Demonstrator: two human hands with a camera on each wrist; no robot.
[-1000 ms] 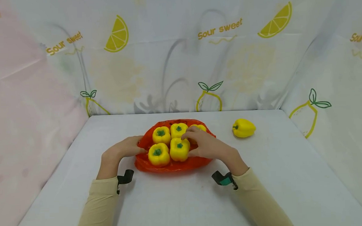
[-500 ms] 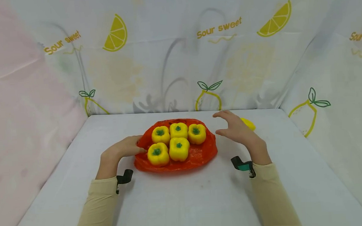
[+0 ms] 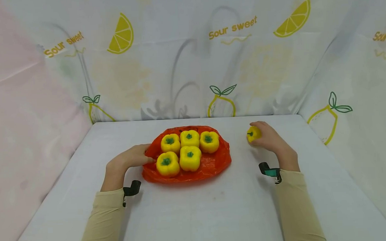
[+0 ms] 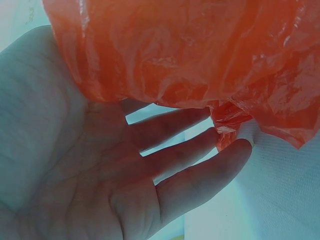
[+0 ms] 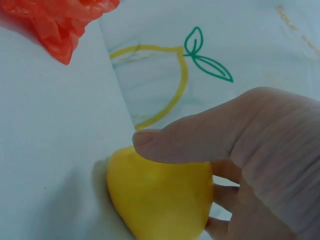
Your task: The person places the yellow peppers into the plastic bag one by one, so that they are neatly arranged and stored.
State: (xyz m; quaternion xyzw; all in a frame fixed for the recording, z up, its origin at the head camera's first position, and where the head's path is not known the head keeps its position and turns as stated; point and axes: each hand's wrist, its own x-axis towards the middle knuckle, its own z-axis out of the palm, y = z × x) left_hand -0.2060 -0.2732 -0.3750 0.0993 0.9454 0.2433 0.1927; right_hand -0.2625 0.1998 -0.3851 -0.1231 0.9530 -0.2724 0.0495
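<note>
A red plastic bag [image 3: 218,163], its mouth spread wide, holds several yellow bell peppers [image 3: 190,158] standing stem up. At the bag's left side my left hand [image 3: 130,158] grips the rim, thumb over the edge inside; in the left wrist view its fingers [image 4: 200,182] reach along the outside under the red film, while the thumb is hidden. To the right of the bag, my right hand [image 3: 272,138] grips a single yellow bell pepper [image 3: 252,134]. The right wrist view shows the thumb [image 5: 175,142] across that pepper's side and the fingers behind it.
The white table [image 3: 200,213] ends at the back against a hanging cloth [image 3: 177,63] printed with lemons and words. Each wrist wears a dark camera mount, such as the right mount [image 3: 270,171].
My right hand has left the peppers in the bag, moved right and taken hold of the lone bell pepper. My left hand has stayed at the bag's rim.
</note>
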